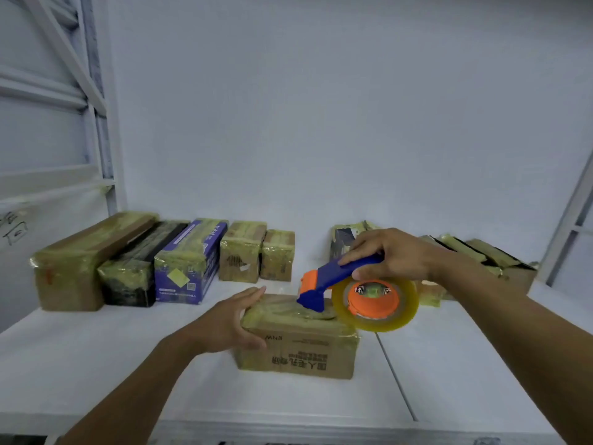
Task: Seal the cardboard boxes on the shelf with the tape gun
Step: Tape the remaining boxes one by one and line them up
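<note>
A small cardboard box [308,351] wrapped in yellowish tape sits near the front middle of the white shelf [112,364]. My left hand [229,319] holds the box's left end, thumb on the front face and fingers along the far top edge. My right hand [390,255] grips the blue handle of the tape gun [324,287]. The gun's blue and orange head touches the box top. Its roll of clear tape [375,303] hangs over the box's right end.
Several taped boxes stand in a row at the back left, among them a long brown one [80,268], a black one [134,277] and a purple one [189,271]. More taped boxes [487,264] lie at the back right. Shelf uprights stand at both sides.
</note>
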